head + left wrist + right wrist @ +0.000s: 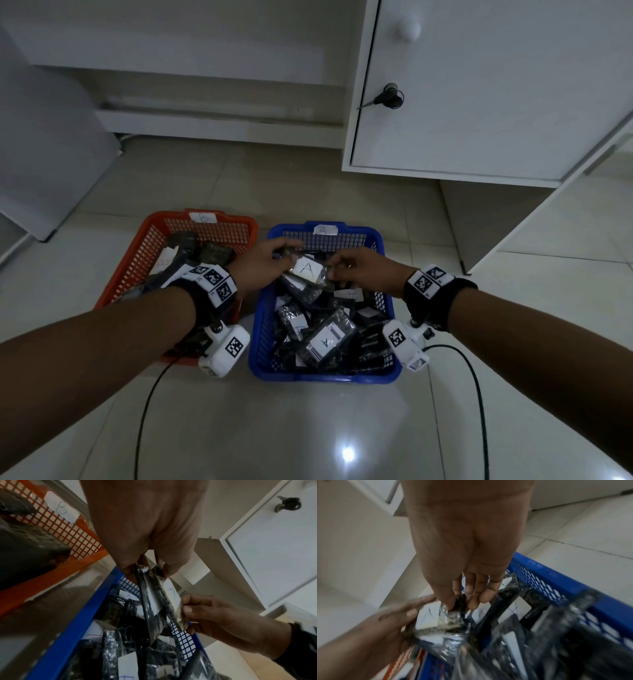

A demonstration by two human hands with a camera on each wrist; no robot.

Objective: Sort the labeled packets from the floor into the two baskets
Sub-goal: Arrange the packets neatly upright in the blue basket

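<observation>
Both hands pinch one packet (310,270) marked A, the left hand (265,265) at its 9 o'clock end, the right hand (363,270) at 3 o'clock. It hangs over the blue basket (390,371) tagged A, likely so it drops among matching packets, not the orange basket (137,253).

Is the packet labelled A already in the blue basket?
Not yet: both the left hand and right hand hold the packet above the blue basket.

My left forearm covers the near corner of the orange basket (144,260); packets (556,635) in my right wrist view smear into blur, labels unreadable.
</observation>
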